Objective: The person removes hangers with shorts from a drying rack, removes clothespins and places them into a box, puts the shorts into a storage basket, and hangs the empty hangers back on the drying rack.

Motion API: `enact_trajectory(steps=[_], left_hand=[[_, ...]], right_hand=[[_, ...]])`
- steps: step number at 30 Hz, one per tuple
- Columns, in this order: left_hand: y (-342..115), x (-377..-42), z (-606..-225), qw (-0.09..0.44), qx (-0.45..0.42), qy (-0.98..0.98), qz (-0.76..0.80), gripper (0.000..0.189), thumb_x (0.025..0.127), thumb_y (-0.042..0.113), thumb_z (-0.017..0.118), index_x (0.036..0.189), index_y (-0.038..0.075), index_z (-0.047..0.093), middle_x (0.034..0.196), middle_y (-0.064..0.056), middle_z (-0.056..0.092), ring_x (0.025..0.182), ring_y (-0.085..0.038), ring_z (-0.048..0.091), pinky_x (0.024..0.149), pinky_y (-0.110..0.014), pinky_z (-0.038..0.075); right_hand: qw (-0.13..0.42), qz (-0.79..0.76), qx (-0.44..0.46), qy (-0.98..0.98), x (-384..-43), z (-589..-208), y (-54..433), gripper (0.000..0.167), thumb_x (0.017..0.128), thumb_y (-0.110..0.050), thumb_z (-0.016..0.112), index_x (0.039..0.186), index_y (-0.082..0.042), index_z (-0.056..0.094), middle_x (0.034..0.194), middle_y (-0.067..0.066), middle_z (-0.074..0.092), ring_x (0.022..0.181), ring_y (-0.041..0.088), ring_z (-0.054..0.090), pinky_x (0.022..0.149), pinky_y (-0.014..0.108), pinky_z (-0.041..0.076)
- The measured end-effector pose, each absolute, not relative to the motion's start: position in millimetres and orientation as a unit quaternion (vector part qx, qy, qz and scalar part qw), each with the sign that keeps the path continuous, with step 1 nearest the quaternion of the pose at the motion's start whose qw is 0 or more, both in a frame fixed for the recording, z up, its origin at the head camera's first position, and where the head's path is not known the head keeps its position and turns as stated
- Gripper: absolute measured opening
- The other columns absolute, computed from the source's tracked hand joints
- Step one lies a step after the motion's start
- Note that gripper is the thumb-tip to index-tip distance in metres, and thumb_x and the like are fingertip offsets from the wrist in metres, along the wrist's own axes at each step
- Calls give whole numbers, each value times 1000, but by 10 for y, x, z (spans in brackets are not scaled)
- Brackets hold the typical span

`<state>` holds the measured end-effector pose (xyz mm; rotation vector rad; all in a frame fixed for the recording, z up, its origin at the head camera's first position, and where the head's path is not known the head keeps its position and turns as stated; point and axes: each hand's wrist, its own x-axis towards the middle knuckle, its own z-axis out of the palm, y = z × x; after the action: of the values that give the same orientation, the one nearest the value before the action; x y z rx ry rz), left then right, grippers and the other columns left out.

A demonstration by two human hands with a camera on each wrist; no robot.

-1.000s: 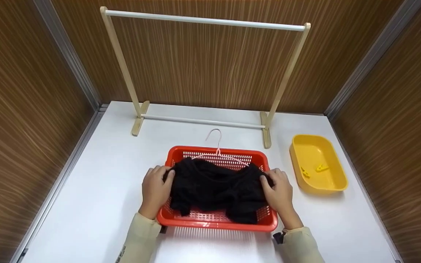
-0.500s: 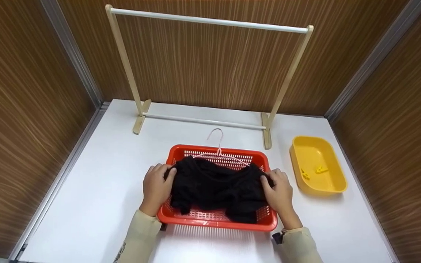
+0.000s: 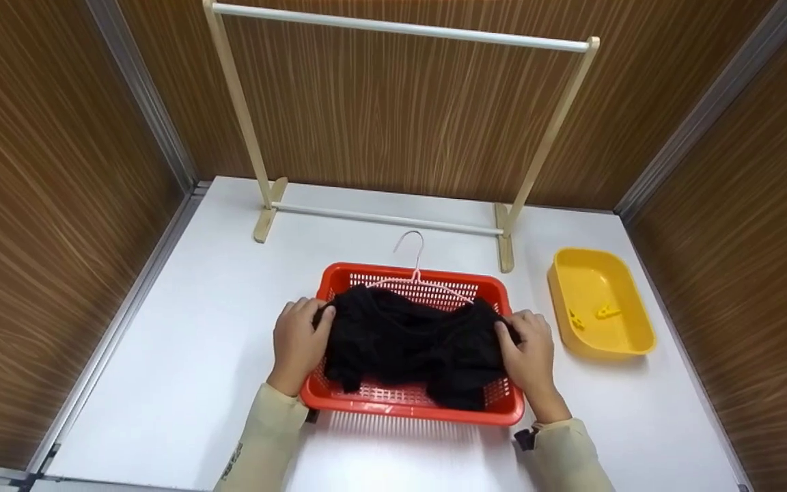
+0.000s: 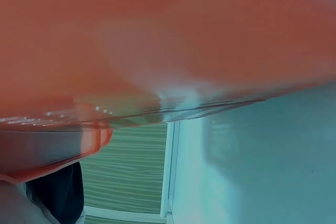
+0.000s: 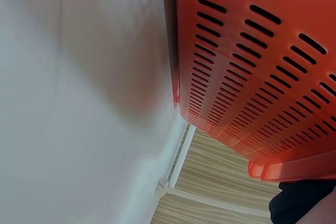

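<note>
At lower middle, the left hand (image 3: 300, 339) and right hand (image 3: 529, 350) pinch the black top (image 3: 410, 342) over the red basket (image 3: 410, 410), maybe fitting it on the hanger (image 3: 417, 276), so even pulls seem needed next.

Readable text: none | dark marking (image 3: 231, 461) on the left sleeve (image 3: 268, 427), at the near edge: letter-like, is too small to read | brands, numbers, signs: none legible
</note>
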<state>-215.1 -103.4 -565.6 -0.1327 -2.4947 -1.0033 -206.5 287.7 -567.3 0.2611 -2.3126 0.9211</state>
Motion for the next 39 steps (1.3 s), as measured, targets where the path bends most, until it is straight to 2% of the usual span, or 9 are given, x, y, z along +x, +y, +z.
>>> enact_trajectory(steps=[10, 13, 19, 24, 27, 34, 39], left_hand=[[-1073, -2127, -5586, 209, -79, -901, -371, 23, 103, 32, 66, 98, 11, 76, 84, -5, 66, 77, -27, 54, 74, -42, 45], [-1078, -2124, -5565, 211, -82, -898, -377, 23, 102, 31, 66, 91, 12, 74, 79, -4, 65, 75, -26, 53, 72, -41, 44], [-1092, -2108, -5510, 227, -92, -908, -341, 30, 104, 30, 63, 80, 12, 65, 76, -6, 64, 79, -29, 52, 76, -44, 39], [-1153, -2089, -5523, 228, -100, -900, -358, 32, 104, 26, 64, 75, 13, 57, 71, -3, 56, 70, -26, 49, 67, -38, 38], [-1167, -2108, -5550, 249, -107, -890, -368, 35, 104, 24, 64, 72, 12, 54, 67, -3, 51, 67, -25, 47, 64, -36, 37], [-1189, -2132, -5576, 324, -118, -859, -379, 30, 101, 17, 67, 73, 9, 60, 67, -3, 52, 64, -24, 45, 63, -37, 38], [-1209, -2142, -5564, 356, -112, -846, -382, 30, 99, 15, 67, 71, 8, 59, 65, -4, 51, 63, -25, 44, 63, -37, 36]], right_hand=[[414, 330, 175, -830, -2035, -5601, 2918, 4, 86, 3, 76, 89, 0, 75, 84, 10, 62, 79, 31, 50, 76, 41, 36], [424, 337, 193, -818, -2024, -5536, 2927, 6, 85, 3, 76, 91, 1, 77, 84, 10, 62, 80, 31, 51, 76, 39, 37], [423, 357, 218, -804, -2019, -5367, 2926, 9, 87, 4, 76, 95, 2, 78, 85, 11, 63, 83, 29, 53, 78, 36, 38], [430, 368, 246, -787, -2016, -5234, 2894, 13, 82, 9, 77, 93, 2, 78, 84, 12, 63, 82, 30, 54, 78, 34, 39], [430, 372, 257, -782, -2004, -5162, 2878, 17, 79, 13, 78, 92, 2, 78, 83, 13, 63, 81, 31, 54, 79, 31, 40], [427, 397, 273, -765, -1873, -4872, 2770, 21, 73, 24, 73, 88, 9, 75, 80, 20, 61, 78, 33, 54, 81, 22, 41], [434, 425, 247, -755, -1801, -4762, 2794, 24, 73, 28, 69, 87, 10, 75, 81, 22, 60, 82, 23, 55, 84, 17, 41]])
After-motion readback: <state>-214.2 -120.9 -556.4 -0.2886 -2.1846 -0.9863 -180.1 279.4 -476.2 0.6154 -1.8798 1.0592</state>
